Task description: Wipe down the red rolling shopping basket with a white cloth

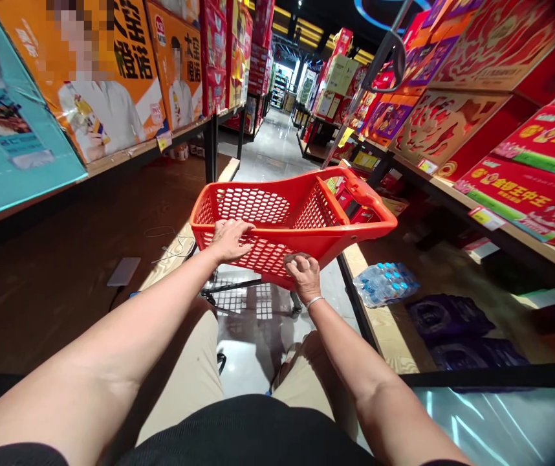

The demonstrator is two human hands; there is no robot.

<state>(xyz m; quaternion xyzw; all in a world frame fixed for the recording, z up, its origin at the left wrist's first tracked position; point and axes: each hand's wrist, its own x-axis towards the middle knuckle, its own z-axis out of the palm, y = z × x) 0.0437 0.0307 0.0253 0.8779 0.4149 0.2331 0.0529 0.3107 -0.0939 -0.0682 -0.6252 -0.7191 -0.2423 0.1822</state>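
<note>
A red plastic shopping cart (328, 244) with mesh sides stands crosswise in front of me, its handle end to the right. No goods show in the part of its basket that I can see. My left hand (230, 240) is closed over the near rim toward the left end, thumb on the outer side. Lower down and further right, my right hand (305, 277) has its fingers curled against the near mesh wall, gripping it. A thin band circles the right wrist. Under the basket, the dark frame and wheels are partly visible.
Shelves of boxed goods line both sides, with orange cartons (178, 71) at left and red gift boxes (530, 200) at right. Shrink-wrapped bottles (387, 283) lie on a low wooden platform at right. A metal pole (355, 107) rises behind the cart. The shiny aisle floor (277, 139) runs ahead.
</note>
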